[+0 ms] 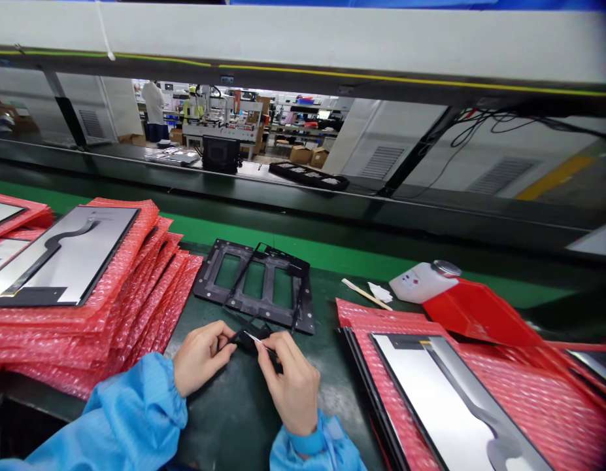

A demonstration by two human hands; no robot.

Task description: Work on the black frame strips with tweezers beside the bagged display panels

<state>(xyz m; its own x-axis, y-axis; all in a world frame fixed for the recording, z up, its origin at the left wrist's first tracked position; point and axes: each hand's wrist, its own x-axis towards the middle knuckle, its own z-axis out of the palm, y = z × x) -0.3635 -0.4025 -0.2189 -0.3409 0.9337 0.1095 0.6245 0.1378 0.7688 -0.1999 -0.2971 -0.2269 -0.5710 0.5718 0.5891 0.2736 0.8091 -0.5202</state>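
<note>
My left hand [202,356] pinches the near end of a thin black frame [244,278], which leans across a black fixture plate [212,275] with three rectangular openings. Close beside it, my right hand [290,379] is closed on slim metal tweezers [256,339]. Their tips point left toward the frame's near edge, by a small dark piece between my hands. Whether the tips touch that piece I cannot tell. Both hands are just above the dark green table [224,422], in front of the fixture plate.
Display panels [106,242] on red bubble-wrap sleeves [150,307] are piled at left. More sleeves and a panel [415,379] lie at right. Behind them are a white bottle [420,282], a wooden-handled stick [366,294] and a scrap of white paper [380,292]. A shelf beam crosses overhead.
</note>
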